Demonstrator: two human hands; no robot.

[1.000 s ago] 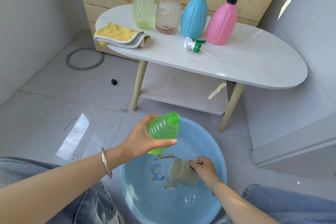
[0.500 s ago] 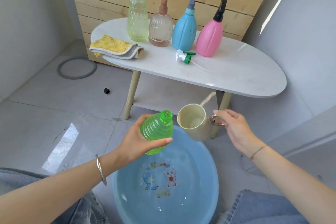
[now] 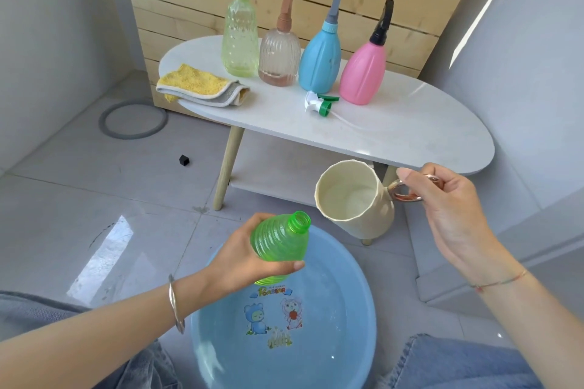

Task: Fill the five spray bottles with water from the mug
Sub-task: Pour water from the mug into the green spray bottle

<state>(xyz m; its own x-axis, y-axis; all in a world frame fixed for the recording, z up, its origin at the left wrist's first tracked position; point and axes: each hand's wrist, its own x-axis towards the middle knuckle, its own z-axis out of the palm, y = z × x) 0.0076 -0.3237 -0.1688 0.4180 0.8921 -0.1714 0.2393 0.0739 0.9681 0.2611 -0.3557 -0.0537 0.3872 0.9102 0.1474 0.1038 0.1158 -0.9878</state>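
Left hand (image 3: 249, 259) grips the green bottle (image 3: 279, 238) round its ribbed body, held tilted over the basin (image 3: 341, 287), neck open and pointing up and to the right. Right hand (image 3: 442, 208) pinches the mug (image 3: 357, 202) by its ring handle. The mug holds water and leans toward the bottle. Its rim is near the neck, not touching. No stream is visible.

Status: pouring not yet begun on this bottle, which looks empty or nearly so. Its spray head (image 3: 320, 103) lies loose on the table (image 3: 395, 133).

Four more bottles stand capped in a row on the table: pale green (image 3: 240, 38), clear (image 3: 279, 57), blue (image 3: 320, 60), pink (image 3: 363, 76). The clear one shows only a low tinted band at its base (blue and pink are opaque, so their levels cannot be read).

Judgement: one fill is about to start, and capping follows. The state of the other four is unconfirmed.
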